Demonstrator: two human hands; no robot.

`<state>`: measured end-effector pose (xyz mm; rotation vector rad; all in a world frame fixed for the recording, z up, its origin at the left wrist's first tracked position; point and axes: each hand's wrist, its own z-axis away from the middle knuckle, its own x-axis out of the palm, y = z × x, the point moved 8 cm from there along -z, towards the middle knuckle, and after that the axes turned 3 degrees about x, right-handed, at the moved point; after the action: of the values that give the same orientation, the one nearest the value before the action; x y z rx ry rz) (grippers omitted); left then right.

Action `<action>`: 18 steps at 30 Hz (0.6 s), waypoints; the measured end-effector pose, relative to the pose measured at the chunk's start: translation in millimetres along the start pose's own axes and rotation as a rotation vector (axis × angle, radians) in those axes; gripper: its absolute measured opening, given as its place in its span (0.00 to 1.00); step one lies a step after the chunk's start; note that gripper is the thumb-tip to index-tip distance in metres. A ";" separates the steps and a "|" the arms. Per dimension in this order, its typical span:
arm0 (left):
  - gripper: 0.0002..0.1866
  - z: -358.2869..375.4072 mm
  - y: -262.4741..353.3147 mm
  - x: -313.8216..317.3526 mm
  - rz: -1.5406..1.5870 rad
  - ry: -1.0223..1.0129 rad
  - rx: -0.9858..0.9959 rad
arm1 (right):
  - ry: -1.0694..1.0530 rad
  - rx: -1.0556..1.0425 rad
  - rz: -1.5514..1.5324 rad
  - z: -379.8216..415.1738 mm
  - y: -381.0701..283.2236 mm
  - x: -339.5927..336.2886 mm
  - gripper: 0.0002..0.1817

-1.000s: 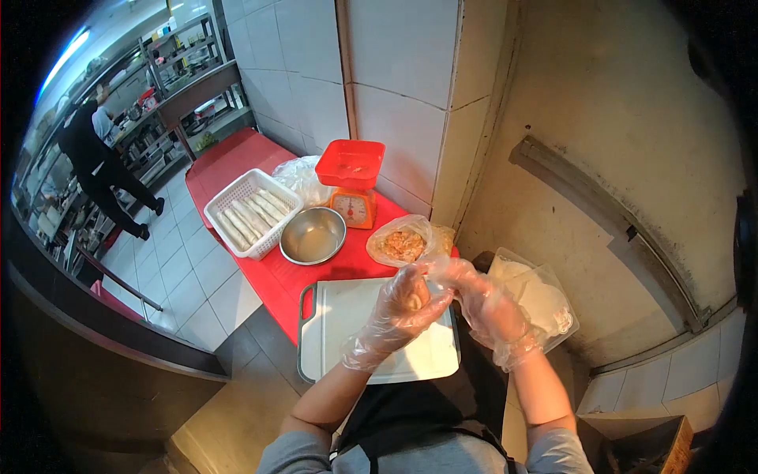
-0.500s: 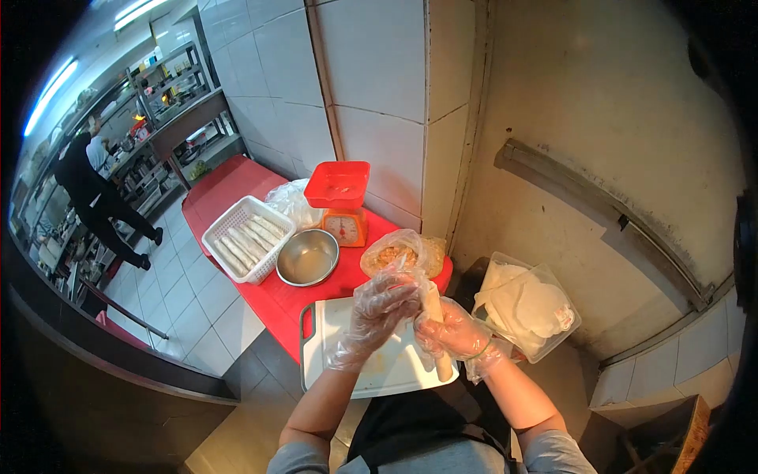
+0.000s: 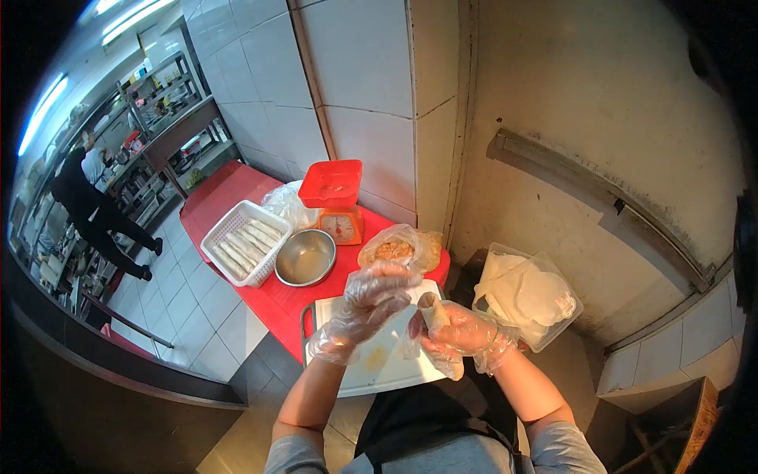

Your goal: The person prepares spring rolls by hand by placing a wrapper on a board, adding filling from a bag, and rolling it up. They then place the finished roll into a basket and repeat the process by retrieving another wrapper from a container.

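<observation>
My right hand [image 3: 464,332], in a clear plastic glove, is wrapped round a pale rolled wrapper [image 3: 431,310]. The roll stands tilted upward, with an opening at its top end. Just left of it, my gloved left hand [image 3: 369,304] is raised with its fingers stretched out, apart from the roll and holding nothing. Both hands are over a white cutting board [image 3: 379,371], which has a faint yellowish stain. Beyond my left fingers, an open plastic bag holds an orange-brown chopped filling [image 3: 394,250].
On the red table [image 3: 217,193] stand a white basket [image 3: 264,272] with several pale rolls, a steel bowl [image 3: 305,258], an orange scale [image 3: 341,226] with a red tray and a plastic bag [image 3: 289,205]. Right, a clear container [image 3: 559,330] holds pale sheets. A person [image 3: 87,197] stands far left.
My left hand has come away from the roll, moving left and slightly down with its fingers straightened. The roll's upper end now tilts left, showing its opening. My right hand keeps hold of it.
</observation>
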<state>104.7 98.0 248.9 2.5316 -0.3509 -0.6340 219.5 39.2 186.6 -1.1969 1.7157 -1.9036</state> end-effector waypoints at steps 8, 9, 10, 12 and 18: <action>0.09 -5.3 15.5 18.5 0.179 -0.080 0.010 | -0.121 0.009 -0.184 2.0 11.4 5.6 0.28; 0.07 -11.9 24.5 17.7 0.072 -0.114 0.147 | -0.125 0.001 -0.197 1.9 13.7 4.9 0.28; 0.09 -13.8 23.4 17.4 0.076 -0.126 0.153 | -0.129 -0.005 -0.211 1.7 15.2 4.5 0.28; 0.12 -15.0 21.8 17.2 0.083 -0.150 0.167 | -0.135 0.021 -0.209 1.4 17.8 3.7 0.27; 0.19 9.5 -10.9 23.8 0.326 -0.287 -0.305 | -0.027 0.019 -0.150 -7.8 17.1 -1.8 0.25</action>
<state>121.7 94.8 227.1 2.0373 -0.6945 -0.8484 209.9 41.7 170.6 -1.3728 1.6323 -1.9733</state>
